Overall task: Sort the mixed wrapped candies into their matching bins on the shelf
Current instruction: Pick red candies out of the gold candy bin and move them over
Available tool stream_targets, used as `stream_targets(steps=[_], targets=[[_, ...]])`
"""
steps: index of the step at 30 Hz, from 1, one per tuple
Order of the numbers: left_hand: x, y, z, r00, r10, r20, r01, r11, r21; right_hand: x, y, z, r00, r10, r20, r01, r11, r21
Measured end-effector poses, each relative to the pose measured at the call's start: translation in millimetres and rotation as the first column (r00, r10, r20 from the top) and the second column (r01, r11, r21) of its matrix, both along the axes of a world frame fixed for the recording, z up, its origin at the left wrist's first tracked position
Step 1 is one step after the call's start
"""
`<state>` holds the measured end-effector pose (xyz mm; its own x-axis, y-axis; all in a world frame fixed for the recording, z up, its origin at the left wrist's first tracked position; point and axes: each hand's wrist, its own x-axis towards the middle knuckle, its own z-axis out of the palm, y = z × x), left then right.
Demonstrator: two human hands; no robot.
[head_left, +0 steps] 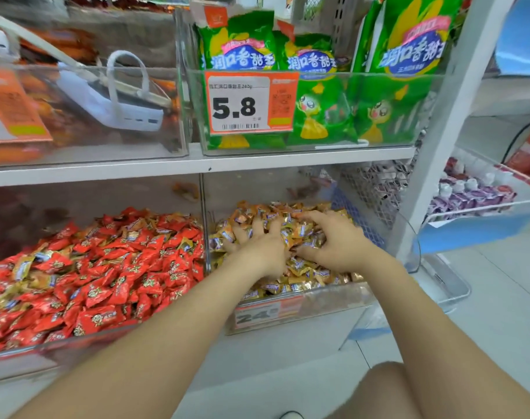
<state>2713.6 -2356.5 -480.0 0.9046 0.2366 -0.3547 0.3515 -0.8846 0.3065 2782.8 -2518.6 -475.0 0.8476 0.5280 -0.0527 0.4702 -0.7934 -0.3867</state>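
Shelf bin (327, 300); jumbled gold candies (306, 275) under left hand (257, 251), right hand (333, 244)

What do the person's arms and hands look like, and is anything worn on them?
The left arm and the right arm are bare, with no sleeves in view. The left hand and the right hand wear no gloves; no watch, bracelet or ring is visible.

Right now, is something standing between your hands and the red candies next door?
Yes. The left hand rests on the gold candies and the right hand curls round some; a clear divider wall stands upright between that bin and the red candies. Nothing else visible blocks them.
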Motion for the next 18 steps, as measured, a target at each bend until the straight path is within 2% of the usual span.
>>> stream_targets(steps=[2, 4, 7, 9, 11, 13, 14, 16, 18], targets=[[-5, -3, 11, 0.998, 0.004, 0.066, -0.008, 0.998, 0.064, -8, 4, 13, 0.999, 0.0, 0.05, -0.004, 0.997, 0.079], [-21, -4, 28, 0.976, -0.06, 0.211, 0.027, 0.988, 0.155, -21, 12, 24, 0.995, 0.026, 0.093, -0.048, 0.97, 0.24], [-66, 7, 58, 0.853, -0.207, 0.478, 0.079, 0.959, 0.274, -46, 32, 39, 0.991, 0.069, 0.114, -0.112, 0.899, 0.423], [-100, 29, 71, 0.753, -0.237, 0.613, 0.016, 0.939, 0.344, -68, 55, 49, 0.988, 0.122, 0.094, -0.154, 0.845, 0.512], [-122, 55, 76, 0.711, -0.098, 0.696, -0.082, 0.972, 0.22, -88, 75, 57, 0.978, 0.193, 0.082, -0.205, 0.803, 0.56], [-143, 94, 76, 0.725, 0.091, 0.682, -0.203, 0.976, 0.085, -110, 103, 59, 0.965, 0.238, 0.114, -0.262, 0.806, 0.532], [-152, 114, 77, 0.76, 0.151, 0.633, -0.27, 0.958, 0.095, -119, 118, 59, 0.953, 0.261, 0.154, -0.303, 0.818, 0.49], [-173, 147, 78, 0.851, 0.275, 0.448, -0.386, 0.905, 0.177, -132, 145, 56, 0.907, 0.353, 0.23, -0.417, 0.83, 0.371], [-194, 171, 77, 0.893, 0.38, 0.243, -0.441, 0.848, 0.294, -140, 167, 55, 0.868, 0.449, 0.214, -0.487, 0.854, 0.184]])
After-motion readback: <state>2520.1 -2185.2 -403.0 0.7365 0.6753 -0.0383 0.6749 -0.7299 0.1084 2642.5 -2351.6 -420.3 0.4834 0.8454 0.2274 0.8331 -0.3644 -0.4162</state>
